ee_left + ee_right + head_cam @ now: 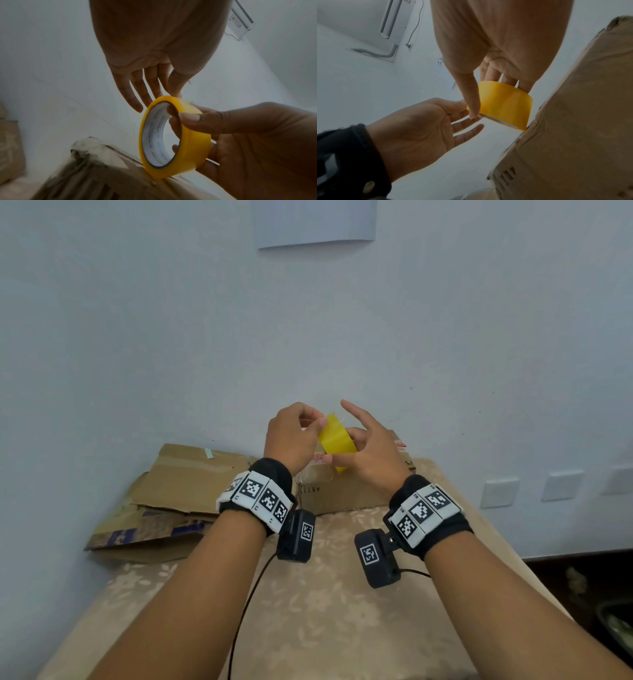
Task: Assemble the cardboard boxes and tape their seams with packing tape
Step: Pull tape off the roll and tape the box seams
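Note:
A yellow packing tape roll (337, 440) is held up in the air in front of a brown cardboard box (342, 494). My right hand (356, 441) grips the roll (193, 146), thumb across its outer face and fingers through the white core. My left hand (320, 424) meets the roll's top rim, where thumb and forefinger tips pinch at the tape's edge (178, 96); its other fingers stay fairly straight. In the right wrist view the roll (505, 105) hangs right beside the box's wall (573, 121). The box's seams are hidden.
Flattened cardboard sheets (178, 484) lie stacked at the back left of the beige floral table (325, 611), against the pale wall. Wall sockets (498, 493) sit to the right. A dark container (616, 625) is past the table's right edge. A black cable (246, 604) trails from my left wrist.

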The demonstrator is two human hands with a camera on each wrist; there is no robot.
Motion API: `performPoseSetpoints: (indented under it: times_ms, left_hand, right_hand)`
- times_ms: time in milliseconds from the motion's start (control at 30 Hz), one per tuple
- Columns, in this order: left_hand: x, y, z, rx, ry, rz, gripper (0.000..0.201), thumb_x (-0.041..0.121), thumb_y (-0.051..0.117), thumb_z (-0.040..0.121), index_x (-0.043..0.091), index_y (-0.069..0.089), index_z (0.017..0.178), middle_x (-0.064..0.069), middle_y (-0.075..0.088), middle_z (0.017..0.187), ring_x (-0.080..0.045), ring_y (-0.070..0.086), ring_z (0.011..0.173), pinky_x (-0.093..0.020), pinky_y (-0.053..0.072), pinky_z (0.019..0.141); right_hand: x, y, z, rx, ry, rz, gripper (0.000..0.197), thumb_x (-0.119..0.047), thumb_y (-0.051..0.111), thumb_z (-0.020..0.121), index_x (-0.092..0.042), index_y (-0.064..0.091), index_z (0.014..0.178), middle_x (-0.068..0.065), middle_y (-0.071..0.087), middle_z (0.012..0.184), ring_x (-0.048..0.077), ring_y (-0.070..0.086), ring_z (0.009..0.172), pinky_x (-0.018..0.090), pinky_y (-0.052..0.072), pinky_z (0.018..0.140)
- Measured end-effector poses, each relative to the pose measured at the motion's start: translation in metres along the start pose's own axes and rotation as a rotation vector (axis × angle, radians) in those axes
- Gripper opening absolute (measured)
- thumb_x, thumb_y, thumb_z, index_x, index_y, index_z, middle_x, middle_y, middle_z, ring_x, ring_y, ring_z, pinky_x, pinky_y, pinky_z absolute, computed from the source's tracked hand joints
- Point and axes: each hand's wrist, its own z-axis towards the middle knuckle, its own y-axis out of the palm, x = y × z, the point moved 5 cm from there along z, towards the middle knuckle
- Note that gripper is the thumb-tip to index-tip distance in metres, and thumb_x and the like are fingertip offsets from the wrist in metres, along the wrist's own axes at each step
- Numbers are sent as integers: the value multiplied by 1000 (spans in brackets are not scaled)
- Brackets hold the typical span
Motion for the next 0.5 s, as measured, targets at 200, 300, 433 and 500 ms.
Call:
performPoseSetpoints:
  times_ms: [200,300,433,500]
  left_hand:
    - [0,-5,-12,63,36,129,6,22,55,104,22,56,98,3,60,106,-8,61,83,-36,52,82]
    - [2,-6,-16,66,79,184,7,20,53,105,21,53,99,6,53,102,-14,53,96,-32,46,81]
    - [2,-8,-16,55,87,114,8,14,52,105,20,53,100,1,56,104,-16,49,102,-17,37,72]
    - [-1,-10,-16,66,70,12,9,12,52,104,20,55,99,-2,60,103,-16,55,97,-18,45,73]
  right_hand:
    - [-8,15,-2,-126,-10,-25,81,4,81,83,-19,46,152,16,77,100,21,72,89,37,59,83]
    - [-9,23,-4,-190,31,-6,76,4,74,89,-22,41,153,11,78,99,21,76,87,32,61,79]
    - [-14,25,-4,-195,93,5,72,4,72,91,-23,41,149,2,79,88,20,77,78,33,64,74]
    - [-16,25,-3,-205,118,1,69,2,73,90,-20,43,148,7,79,89,24,77,77,41,64,79]
